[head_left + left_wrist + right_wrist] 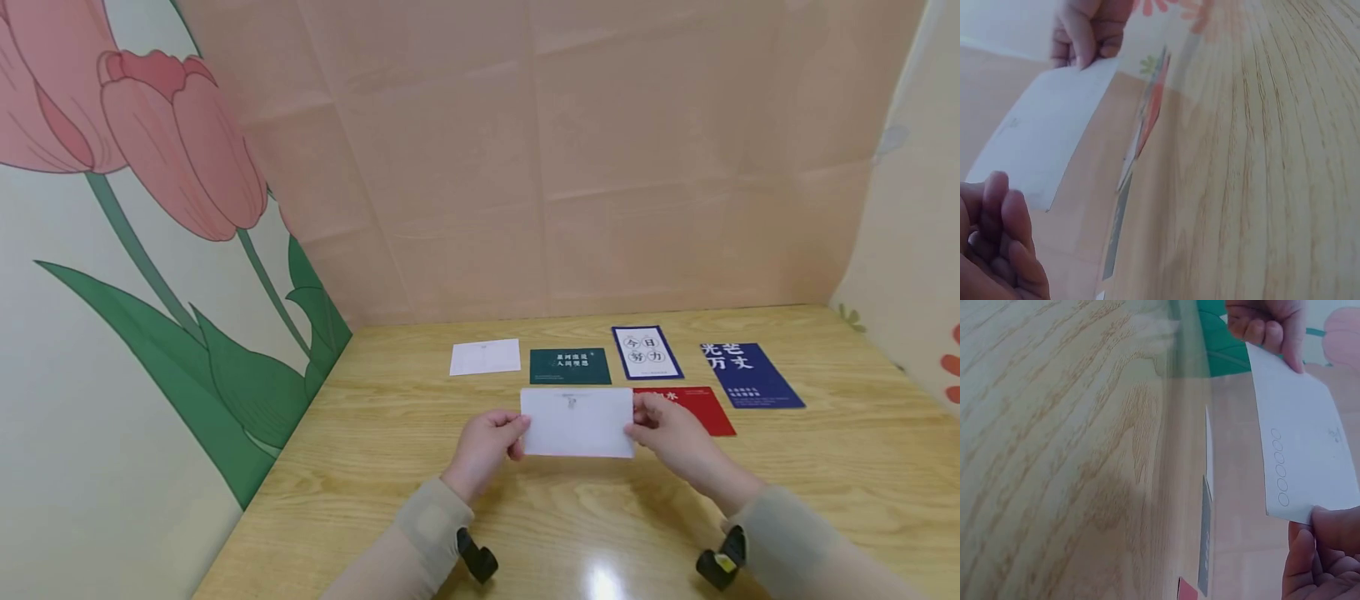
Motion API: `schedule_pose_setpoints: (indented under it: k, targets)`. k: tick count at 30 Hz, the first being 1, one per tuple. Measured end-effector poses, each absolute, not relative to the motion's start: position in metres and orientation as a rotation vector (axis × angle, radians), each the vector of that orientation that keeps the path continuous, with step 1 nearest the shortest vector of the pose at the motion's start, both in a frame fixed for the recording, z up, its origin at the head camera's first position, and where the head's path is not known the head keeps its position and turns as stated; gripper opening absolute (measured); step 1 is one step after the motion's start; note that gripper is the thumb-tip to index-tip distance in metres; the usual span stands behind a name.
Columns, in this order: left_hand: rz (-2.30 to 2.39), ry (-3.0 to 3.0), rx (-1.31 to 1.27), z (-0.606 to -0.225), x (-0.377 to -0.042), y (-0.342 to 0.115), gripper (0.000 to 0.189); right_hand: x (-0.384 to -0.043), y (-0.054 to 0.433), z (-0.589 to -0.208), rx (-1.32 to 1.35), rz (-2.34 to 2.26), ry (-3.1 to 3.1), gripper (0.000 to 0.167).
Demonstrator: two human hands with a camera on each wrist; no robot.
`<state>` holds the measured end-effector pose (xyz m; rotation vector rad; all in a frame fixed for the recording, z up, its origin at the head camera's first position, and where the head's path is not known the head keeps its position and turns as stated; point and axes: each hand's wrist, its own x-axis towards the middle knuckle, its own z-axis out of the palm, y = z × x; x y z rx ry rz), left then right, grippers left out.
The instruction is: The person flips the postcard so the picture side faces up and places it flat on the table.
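Note:
A white postcard, blank side toward me, is held up over the table in both hands. My left hand pinches its left edge between thumb and fingers. At the opposite edge my right hand grips it the same way. In the right wrist view a row of small printed circles runs along one side of the postcard, with a little grey mark farther in. Behind it lies a red card, partly covered by the postcard and the right hand.
Farther back on the wooden table lie a white card, a dark green card, a blue-bordered white card and a dark blue card. A pinkish cloth hangs behind, and a tulip-patterned panel stands at left.

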<state>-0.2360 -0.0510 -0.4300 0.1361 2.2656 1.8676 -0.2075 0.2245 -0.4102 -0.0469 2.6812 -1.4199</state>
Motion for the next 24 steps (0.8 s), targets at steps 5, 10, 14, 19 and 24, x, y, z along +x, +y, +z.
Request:
schedule_pose_setpoints:
  k: [5,10,14,19,24]
  targets:
    - [1.938,2.166,0.139,-0.4278,-0.2354,-0.0499,0.025,-0.2058,0.2236,-0.4076,-0.054,-1.412,2.722,0.035]
    - [1.953,2.138,0.16,-0.4272,-0.2353,-0.0496,0.028,-0.206,0.2236,-0.4083,-0.068,-1.391,2.774,0.023]
    - [1.982,2.103,0.196,-0.4279,-0.2357,-0.0501,0.032,-0.2059,0.2234,-0.409,-0.093,-1.377,2.817,0.012]
    - [2.032,2.033,0.218,-0.429,-0.2364,-0.0499,0.039,-0.2048,0.2231,-0.409,-0.132,-1.327,2.882,0.005]
    - [2.052,1.943,0.185,-0.427,-0.2354,-0.0509,0.045,-0.2045,0.2237,-0.4102,-0.189,-1.271,2.96,0.006]
